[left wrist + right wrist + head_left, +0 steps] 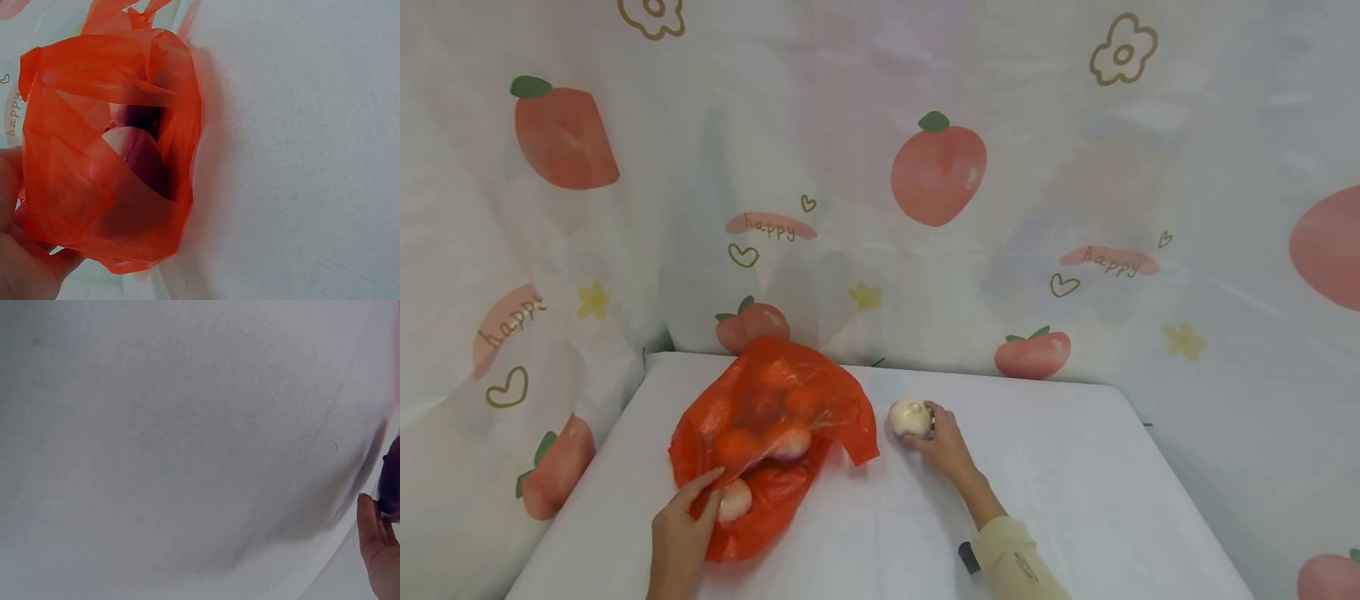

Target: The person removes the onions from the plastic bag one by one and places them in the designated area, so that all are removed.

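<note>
So the right hand [946, 442] has its fingers curled around a pale onion [911, 417], which sits on the table [1075, 483] right at the fingertips, a bit off to the side of the bag's open flap. The wrist view on that side barely helps: just white tabletop and one fingertip [370, 520] at the edge next to something dark and purplish I can't make out.

The left hand [681, 533] is on the near edge of the orange bag [771, 442], thumb and fingers pinching the thin plastic. From the head view there's another onion [734, 498] just past those fingertips, at the bag's mouth, and I can't tell if the fingers actually touch it or only the plastic. One more pale one [791, 442] shows further inside, beyond the fingers, with a few orange-looking round things behind it seen through the plastic.

Left wrist view looks straight into the bag mouth, with a pinkish round thing [139, 156] just inside and a darker one behind it.
</note>
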Available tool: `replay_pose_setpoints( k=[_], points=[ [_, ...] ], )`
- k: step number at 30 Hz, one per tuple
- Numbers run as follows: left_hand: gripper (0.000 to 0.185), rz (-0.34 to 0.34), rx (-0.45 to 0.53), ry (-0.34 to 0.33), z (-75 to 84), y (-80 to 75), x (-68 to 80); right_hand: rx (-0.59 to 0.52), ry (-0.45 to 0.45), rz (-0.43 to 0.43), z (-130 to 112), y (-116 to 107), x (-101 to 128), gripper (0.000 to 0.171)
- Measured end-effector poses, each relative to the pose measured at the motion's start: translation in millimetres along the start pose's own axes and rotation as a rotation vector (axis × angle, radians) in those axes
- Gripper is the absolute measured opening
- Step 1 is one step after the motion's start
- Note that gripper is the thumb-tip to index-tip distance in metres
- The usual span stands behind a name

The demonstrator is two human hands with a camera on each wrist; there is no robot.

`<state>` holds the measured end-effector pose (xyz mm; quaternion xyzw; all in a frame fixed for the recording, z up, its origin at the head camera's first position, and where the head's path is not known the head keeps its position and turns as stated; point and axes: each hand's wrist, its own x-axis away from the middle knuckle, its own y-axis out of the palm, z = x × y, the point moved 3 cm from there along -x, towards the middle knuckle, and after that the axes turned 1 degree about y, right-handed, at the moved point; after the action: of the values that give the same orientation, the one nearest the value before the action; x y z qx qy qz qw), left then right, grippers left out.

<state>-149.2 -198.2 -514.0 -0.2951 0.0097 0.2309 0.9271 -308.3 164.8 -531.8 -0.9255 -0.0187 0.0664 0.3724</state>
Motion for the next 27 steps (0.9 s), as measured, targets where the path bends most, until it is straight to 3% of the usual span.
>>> replay_pose_setpoints(
  k=[12,27],
  points=[
    [0.032,-0.018,0.0,-0.038,0.2,-1.1,0.6,-0.021,-0.023,0.019,13.2,6.6,-2.6,0.073],
    [0.031,0.002,0.008,-0.001,2.7,-1.1,-1.5,-0.01,-0.064,0.005,15.3,3.5,-4.0,0.074]
  ],
)
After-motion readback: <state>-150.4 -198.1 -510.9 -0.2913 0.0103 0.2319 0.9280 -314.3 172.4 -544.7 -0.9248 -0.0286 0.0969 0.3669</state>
